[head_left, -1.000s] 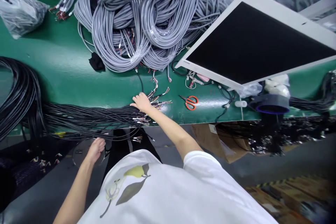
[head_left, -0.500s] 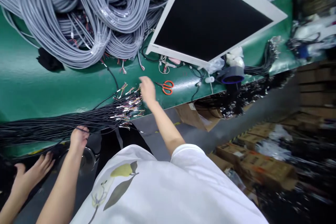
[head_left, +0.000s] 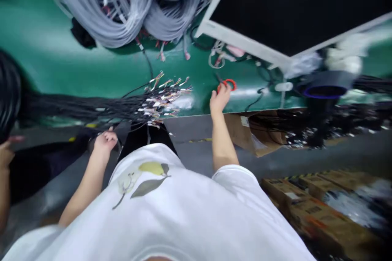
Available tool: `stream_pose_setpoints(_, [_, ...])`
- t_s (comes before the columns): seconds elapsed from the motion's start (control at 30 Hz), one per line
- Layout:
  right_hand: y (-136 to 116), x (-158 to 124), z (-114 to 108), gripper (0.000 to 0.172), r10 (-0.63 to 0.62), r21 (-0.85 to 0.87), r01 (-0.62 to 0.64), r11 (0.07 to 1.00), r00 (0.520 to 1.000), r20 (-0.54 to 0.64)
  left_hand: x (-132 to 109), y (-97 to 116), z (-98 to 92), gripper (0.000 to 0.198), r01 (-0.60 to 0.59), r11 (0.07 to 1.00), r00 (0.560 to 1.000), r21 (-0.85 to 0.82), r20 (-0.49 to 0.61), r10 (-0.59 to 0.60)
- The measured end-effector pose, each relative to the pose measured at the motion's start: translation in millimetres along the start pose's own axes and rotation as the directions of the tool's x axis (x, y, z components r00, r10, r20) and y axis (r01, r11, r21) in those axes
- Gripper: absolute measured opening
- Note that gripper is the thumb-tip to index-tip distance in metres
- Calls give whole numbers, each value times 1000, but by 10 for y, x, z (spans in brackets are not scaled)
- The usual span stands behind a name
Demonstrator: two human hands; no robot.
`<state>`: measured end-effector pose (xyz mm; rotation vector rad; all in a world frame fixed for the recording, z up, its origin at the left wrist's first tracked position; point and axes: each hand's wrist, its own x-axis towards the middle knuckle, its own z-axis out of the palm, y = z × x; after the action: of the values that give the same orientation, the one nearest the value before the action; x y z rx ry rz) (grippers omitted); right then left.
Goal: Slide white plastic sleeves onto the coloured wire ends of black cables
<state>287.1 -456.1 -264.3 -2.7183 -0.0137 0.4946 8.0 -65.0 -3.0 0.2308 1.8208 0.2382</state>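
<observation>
My right hand (head_left: 219, 100) is at the orange-handled scissors (head_left: 232, 84) on the green bench, its fingers closed over the near handle loop and hiding part of it. The dark blades point away to the upper left. Just below the bench edge, my left hand (head_left: 105, 142) is closed beside a long bundle of black cables (head_left: 82, 108). Whatever lies within those fingers is too blurred to name. Stripped coloured wire ends with small white connectors (head_left: 162, 100) fan out at the bundle's right end, between my hands.
Coils of grey cable (head_left: 128, 20) lie at the back, beside a white-framed monitor (head_left: 211, 28). A tape roll (head_left: 326, 89) sits to the right. An open cardboard box (head_left: 241, 134) stands under the bench. At far left, another person's hand (head_left: 6, 153) is by a black cable coil (head_left: 9, 89).
My right hand has gone from beside the wire ends rightward to the scissors and closed on a handle. The view has shifted. The other person's hand has moved up to a black coil.
</observation>
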Motion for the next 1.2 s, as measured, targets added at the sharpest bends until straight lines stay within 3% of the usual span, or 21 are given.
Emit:
stream_pose_setpoints(0.1, [151,-120,110,58,-118,-23,117,993,992,-38,-18,-88,-290,36,34,994,999,-108,-4,-35])
stream_pose_setpoints(0.23, [258,-53,65,60,-58,-31,60,998,996,67,-148,-106,-555,28,78,982,995,-172,79,-66])
stream_pose_setpoints(0.3, [239,29,-46,58,-23,-48,28,998,993,116,-219,-90,-604,28,98,981,988,-168,132,-76])
stream_pose_setpoints(0.47, [29,35,-273,51,32,-76,-24,997,994,104,-230,-32,-669,39,150,983,974,-106,184,-129])
stream_pose_setpoints(0.6, [-139,-139,-277,50,13,-83,-2,997,992,127,-152,-22,-856,44,171,985,968,-29,192,-163])
stream_pose_setpoints(0.7, [-95,-121,-298,51,87,-117,-76,990,992,88,4,35,-1007,46,173,985,968,-8,184,-169])
stream_pose_setpoints(0.8, [-17,-48,-511,47,156,-126,-149,981,986,54,122,52,-1051,47,190,982,964,-7,192,-185])
stream_pose_setpoints(0.87, [-112,7,-683,44,149,-108,-143,984,988,49,102,6,-1021,46,191,981,959,-30,217,-180])
stream_pose_setpoints(0.97, [-711,130,-716,41,-48,-4,48,999,993,111,13,-87,-892,42,230,970,954,-79,213,-209])
stream_pose_setpoints(1.03, [-1480,148,-525,40,-302,139,278,950,932,201,-24,-128,-790,39,262,957,953,-122,189,-236])
stream_pose_setpoints(1.07, [-1958,120,-378,38,-442,226,392,892,864,243,-37,-142,-750,37,273,951,952,-145,184,-245])
stream_pose_setpoints(1.13, [-3017,16,-25,34,-682,396,564,724,671,292,-70,-165,-706,33,280,943,950,-182,193,-245])
stream_pose_setpoints(1.2, [-4087,-75,344,41,-866,566,656,498,413,283,-106,-194,-710,28,268,942,952,-199,205,-227])
